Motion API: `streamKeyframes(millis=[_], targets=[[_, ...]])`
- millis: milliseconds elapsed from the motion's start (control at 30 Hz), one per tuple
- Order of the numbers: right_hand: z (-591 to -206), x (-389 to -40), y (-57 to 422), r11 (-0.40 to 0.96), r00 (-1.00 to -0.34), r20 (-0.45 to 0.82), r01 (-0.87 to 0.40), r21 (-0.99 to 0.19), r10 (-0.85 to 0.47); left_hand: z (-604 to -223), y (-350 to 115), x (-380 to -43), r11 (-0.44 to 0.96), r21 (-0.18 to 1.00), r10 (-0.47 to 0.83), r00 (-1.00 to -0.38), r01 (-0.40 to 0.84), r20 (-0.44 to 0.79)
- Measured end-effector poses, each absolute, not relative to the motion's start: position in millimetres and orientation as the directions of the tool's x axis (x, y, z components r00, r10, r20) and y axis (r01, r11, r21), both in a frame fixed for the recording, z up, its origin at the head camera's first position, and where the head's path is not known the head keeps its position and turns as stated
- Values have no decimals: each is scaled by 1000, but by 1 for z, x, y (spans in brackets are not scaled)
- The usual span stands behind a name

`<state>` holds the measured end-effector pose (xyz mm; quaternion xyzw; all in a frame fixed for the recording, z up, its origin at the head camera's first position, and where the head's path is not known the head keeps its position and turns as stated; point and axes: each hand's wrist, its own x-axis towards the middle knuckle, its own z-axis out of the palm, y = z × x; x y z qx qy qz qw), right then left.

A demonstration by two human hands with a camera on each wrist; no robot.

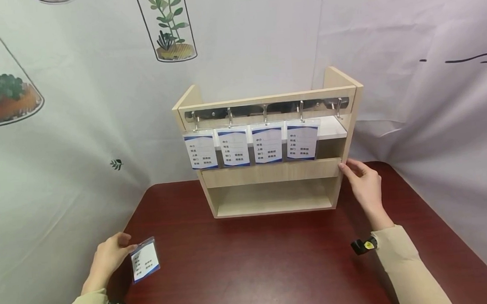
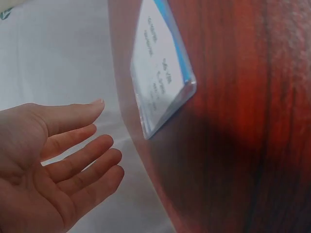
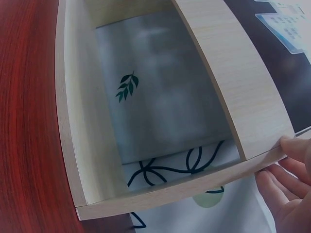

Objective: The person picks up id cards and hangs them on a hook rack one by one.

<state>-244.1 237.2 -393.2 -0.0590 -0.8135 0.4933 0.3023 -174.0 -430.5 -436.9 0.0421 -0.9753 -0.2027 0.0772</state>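
Observation:
At the table's left edge my left hand (image 1: 110, 255) is beside a clear-sleeved name badge (image 1: 145, 260), its thumb overlapping the badge's upper corner in the head view. The left wrist view has the thumb and fingers spread apart, with the badge (image 2: 160, 68) just past the fingertips. My right hand (image 1: 365, 182) pinches the right side panel of a light wooden shelf (image 1: 269, 173) between thumb and fingers, level with its middle board. Several similar badges (image 1: 267, 144) hang in a row from metal hooks along the shelf's top; the rightmost hook (image 1: 339, 108) holds no badge.
The shelf stands at the back of a dark red table (image 1: 249, 257). A pale cloth (image 1: 81, 133) printed with potted plants hangs behind and on both sides. Each wrist wears a black strap (image 1: 362, 246).

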Motion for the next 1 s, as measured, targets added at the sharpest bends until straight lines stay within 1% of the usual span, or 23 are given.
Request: streamKeyframes(millis=[500, 767, 1000], targets=[[-394, -243, 237, 496, -814, 436, -217, -841, 384, -456, -434, -179, 917, 396, -42, -999, -37, 4], [-393, -243, 237, 494, -816, 439, -224, -840, 376, -454, -435, -182, 918, 392, -50, -999, -49, -9], [-392, -243, 238, 490, -815, 442, -231, -840, 374, -455, -436, -183, 925, 379, -35, -999, -32, 2]])
